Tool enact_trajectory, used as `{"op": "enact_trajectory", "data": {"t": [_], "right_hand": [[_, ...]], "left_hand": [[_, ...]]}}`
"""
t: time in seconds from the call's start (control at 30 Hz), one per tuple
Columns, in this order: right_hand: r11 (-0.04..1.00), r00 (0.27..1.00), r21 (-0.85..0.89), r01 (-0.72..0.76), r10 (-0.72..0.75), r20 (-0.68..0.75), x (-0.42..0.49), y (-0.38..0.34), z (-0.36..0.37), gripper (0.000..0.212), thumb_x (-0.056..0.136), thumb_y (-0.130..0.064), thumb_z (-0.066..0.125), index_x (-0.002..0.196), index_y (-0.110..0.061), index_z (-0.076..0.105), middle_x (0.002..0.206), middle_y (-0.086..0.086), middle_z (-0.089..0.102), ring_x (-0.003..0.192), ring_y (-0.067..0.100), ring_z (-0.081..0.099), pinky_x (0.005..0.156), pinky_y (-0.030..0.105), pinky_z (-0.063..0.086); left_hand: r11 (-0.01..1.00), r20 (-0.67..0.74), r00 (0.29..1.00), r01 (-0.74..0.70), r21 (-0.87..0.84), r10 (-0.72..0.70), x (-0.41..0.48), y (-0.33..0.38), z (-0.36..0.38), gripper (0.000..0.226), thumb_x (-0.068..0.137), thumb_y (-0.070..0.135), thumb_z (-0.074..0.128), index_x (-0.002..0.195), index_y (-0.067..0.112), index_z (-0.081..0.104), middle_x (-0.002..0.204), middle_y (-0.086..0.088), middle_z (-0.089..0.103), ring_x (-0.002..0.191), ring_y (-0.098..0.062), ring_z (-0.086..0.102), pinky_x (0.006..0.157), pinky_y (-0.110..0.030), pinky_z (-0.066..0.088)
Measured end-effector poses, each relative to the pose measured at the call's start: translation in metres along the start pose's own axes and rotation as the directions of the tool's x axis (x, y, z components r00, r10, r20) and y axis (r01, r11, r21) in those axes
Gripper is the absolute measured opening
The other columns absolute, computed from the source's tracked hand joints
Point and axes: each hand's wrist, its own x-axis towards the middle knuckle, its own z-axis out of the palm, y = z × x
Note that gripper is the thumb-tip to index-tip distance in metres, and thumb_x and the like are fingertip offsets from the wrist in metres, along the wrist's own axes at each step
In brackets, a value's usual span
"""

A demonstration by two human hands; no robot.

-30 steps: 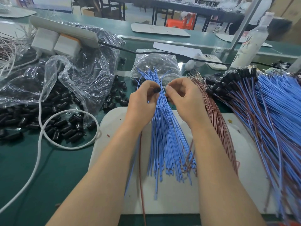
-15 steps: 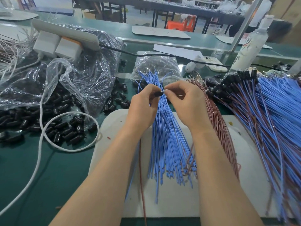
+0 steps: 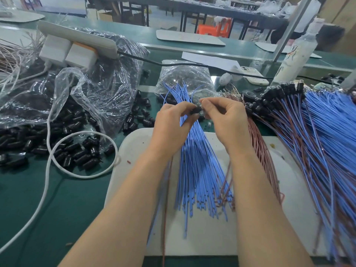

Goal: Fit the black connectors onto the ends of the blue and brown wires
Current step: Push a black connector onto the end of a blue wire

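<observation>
My left hand [image 3: 171, 125] pinches a small black connector [image 3: 195, 111] between thumb and fingers, above the fan of loose blue wires [image 3: 194, 166]. My right hand [image 3: 223, 120] meets it fingertip to fingertip and pinches the connector's other end; the wire ends there are hidden by my fingers. A thin blue and brown wire pair [image 3: 165, 199] hangs down from under my left hand. Loose brown wires [image 3: 260, 149] lie right of my right hand. Finished wires with black connectors [image 3: 273, 99] are piled at the right.
Loose black connectors [image 3: 63, 149] spill from a clear plastic bag [image 3: 92, 89] at the left. A white cable [image 3: 57, 157] loops over them. A white board [image 3: 208, 237] lies under the wires. A second bag [image 3: 185, 78], a phone [image 3: 252, 75] and a white bottle [image 3: 294, 54] stand behind.
Both hands have stayed together over the blue wires; the fingertips have closed in around the connector, which is more covered now.
</observation>
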Motion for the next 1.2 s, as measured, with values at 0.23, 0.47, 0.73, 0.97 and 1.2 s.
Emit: {"op": "enact_trajectory", "data": {"t": [0.23, 0.47, 0.73, 0.97, 1.2], "right_hand": [[0.999, 0.999, 0.019, -0.030, 0.030, 0.037, 0.001, 0.004, -0.002, 0.006, 0.089, -0.015, 0.065, 0.089, -0.015, 0.071, 0.079, 0.002, 0.070, 0.081, 0.022, 0.068, 0.084, 0.042, 0.054], [0.995, 0.996, 0.070, -0.074, 0.069, 0.064, 0.000, 0.007, -0.001, 0.007, 0.089, -0.014, 0.065, 0.088, -0.014, 0.072, 0.072, -0.004, 0.067, 0.066, 0.003, 0.061, 0.072, 0.023, 0.054], [0.994, 0.991, 0.046, -0.104, 0.100, 0.085, 0.000, 0.009, 0.008, 0.015, 0.088, -0.009, 0.064, 0.102, -0.008, 0.071, 0.089, 0.003, 0.071, 0.086, 0.016, 0.067, 0.086, 0.032, 0.055], [0.998, 0.999, 0.049, -0.030, 0.032, -0.038, -0.002, 0.005, 0.004, 0.006, 0.088, -0.014, 0.064, 0.094, -0.015, 0.068, 0.078, 0.002, 0.067, 0.071, 0.012, 0.060, 0.080, 0.039, 0.054], [0.998, 0.999, 0.064, 0.008, -0.011, 0.052, -0.005, -0.003, 0.009, 0.002, 0.091, -0.013, 0.061, 0.092, -0.013, 0.063, 0.082, 0.005, 0.066, 0.082, 0.022, 0.065, 0.083, 0.043, 0.054]], "left_hand": [[0.987, 0.092, 0.994, 0.071, -0.142, -0.058, -0.001, -0.001, 0.001, 0.007, 0.091, 0.021, 0.061, 0.095, 0.019, 0.067, 0.072, 0.011, 0.068, 0.071, 0.001, 0.060, 0.066, -0.004, 0.037], [0.990, 0.096, 0.994, 0.059, -0.130, -0.047, -0.001, -0.002, 0.002, 0.006, 0.091, 0.018, 0.061, 0.090, 0.017, 0.067, 0.069, 0.007, 0.068, 0.065, -0.002, 0.057, 0.062, -0.006, 0.038], [0.994, 0.089, 0.990, 0.109, 0.031, -0.112, 0.001, -0.003, 0.005, 0.014, 0.089, 0.023, 0.063, 0.102, 0.021, 0.067, 0.083, 0.006, 0.068, 0.087, -0.015, 0.061, 0.090, -0.035, 0.043], [0.983, -0.026, 0.989, 0.138, -0.117, -0.142, 0.002, -0.006, 0.002, 0.016, 0.090, 0.009, 0.061, 0.102, 0.018, 0.066, 0.079, 0.008, 0.065, 0.074, -0.008, 0.061, 0.070, -0.006, 0.042], [0.967, -0.080, 0.990, 0.092, -0.236, -0.113, 0.002, -0.005, 0.002, 0.021, 0.088, -0.001, 0.058, 0.097, 0.016, 0.064, 0.088, 0.010, 0.067, 0.086, 0.001, 0.063, 0.081, -0.008, 0.046]]}}
